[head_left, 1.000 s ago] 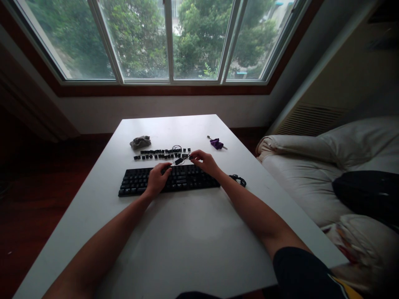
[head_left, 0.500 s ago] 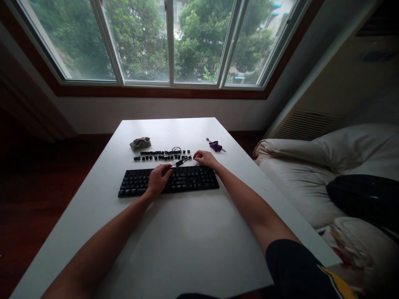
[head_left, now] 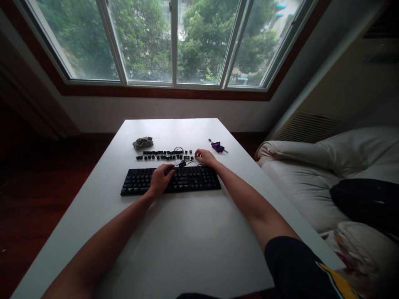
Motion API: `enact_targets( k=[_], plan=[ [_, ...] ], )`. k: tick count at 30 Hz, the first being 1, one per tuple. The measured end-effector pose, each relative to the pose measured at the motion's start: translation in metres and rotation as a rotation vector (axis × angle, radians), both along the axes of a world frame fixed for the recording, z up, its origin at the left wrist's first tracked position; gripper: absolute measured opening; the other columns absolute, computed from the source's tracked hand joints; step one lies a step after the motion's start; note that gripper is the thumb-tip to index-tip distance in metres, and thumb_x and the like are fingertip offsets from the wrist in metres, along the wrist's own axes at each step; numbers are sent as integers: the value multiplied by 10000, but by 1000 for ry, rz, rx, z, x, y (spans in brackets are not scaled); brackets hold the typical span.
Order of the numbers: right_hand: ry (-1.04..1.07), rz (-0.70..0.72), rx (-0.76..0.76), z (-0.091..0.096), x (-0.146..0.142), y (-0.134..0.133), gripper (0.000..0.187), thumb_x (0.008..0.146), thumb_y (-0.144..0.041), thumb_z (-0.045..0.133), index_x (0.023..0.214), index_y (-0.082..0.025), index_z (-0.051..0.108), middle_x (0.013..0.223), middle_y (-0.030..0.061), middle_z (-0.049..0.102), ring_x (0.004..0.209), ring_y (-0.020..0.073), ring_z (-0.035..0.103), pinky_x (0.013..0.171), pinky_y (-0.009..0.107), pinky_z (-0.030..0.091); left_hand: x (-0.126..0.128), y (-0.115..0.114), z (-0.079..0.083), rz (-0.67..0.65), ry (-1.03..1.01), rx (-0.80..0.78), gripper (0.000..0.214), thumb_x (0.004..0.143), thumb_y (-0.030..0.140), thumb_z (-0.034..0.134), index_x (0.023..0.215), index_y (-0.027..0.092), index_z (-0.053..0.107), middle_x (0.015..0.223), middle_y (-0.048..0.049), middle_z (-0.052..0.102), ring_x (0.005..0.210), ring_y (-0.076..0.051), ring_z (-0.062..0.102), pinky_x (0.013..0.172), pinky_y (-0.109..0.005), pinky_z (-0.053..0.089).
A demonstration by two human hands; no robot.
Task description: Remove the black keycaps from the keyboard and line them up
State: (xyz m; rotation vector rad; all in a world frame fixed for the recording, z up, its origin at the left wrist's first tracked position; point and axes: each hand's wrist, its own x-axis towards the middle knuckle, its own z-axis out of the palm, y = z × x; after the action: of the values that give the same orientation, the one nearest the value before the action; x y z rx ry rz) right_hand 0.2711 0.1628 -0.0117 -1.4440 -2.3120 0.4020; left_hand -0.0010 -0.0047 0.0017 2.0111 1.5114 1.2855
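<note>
A black keyboard (head_left: 196,179) lies on the white table. My left hand (head_left: 160,179) rests on its middle, thumb spread from the fingers, the fingertips near its far edge. Beyond the keyboard, loose black keycaps (head_left: 162,157) lie in two rows. My right hand (head_left: 205,158) is at the right end of the nearer row, fingers pinched together at what looks like a small dark keycap, mostly hidden by the fingertips. A small tool with a black handle and thin wires, seemingly a keycap puller (head_left: 182,164), is between the hands, just past the keyboard's far edge.
A crumpled grey cloth-like lump (head_left: 143,143) sits at the far left of the table (head_left: 162,232). A purple item with a thin stick (head_left: 217,147) lies at the far right. A thin cable loop (head_left: 178,149) touches the far keycap row. A pale sofa (head_left: 289,178) stands at the right.
The view has shifted slightly. The wire end of the puller sits a little lower, and a keycap now shows apart from it at the row's right end. Both hands have hardly moved.
</note>
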Motion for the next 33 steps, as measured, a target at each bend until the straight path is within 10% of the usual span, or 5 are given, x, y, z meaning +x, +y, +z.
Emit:
enact_targets(
  k=[14, 21, 33],
  plan=[
    [271, 141, 182, 22, -7, -40, 154, 843, -160, 611, 975, -189, 686, 933, 46, 677, 788, 151, 622, 758, 279, 484, 0, 0, 2, -28, -7, 7, 231, 894, 266, 628, 1115, 241, 688, 1066, -50, 707, 978, -219, 651, 932, -383, 506],
    [460, 470, -132, 40, -33, -93, 320, 849, -295, 668, 1157, -209, 664, 928, 26, 693, 791, 150, 629, 730, 271, 508, 1, 0, 3, -20, -23, 12, 231, 880, 269, 640, 1104, 241, 687, 1044, -51, 705, 971, -220, 650, 930, -381, 508],
    [872, 446, -330, 28, -50, -104, 288, 850, -410, 689, 1035, -189, 677, 928, 35, 693, 838, 173, 669, 792, 310, 543, 4, -3, 9, -111, -13, -24, 259, 871, 249, 612, 1121, 236, 677, 1048, -37, 708, 948, -202, 653, 921, -357, 506]
  ],
)
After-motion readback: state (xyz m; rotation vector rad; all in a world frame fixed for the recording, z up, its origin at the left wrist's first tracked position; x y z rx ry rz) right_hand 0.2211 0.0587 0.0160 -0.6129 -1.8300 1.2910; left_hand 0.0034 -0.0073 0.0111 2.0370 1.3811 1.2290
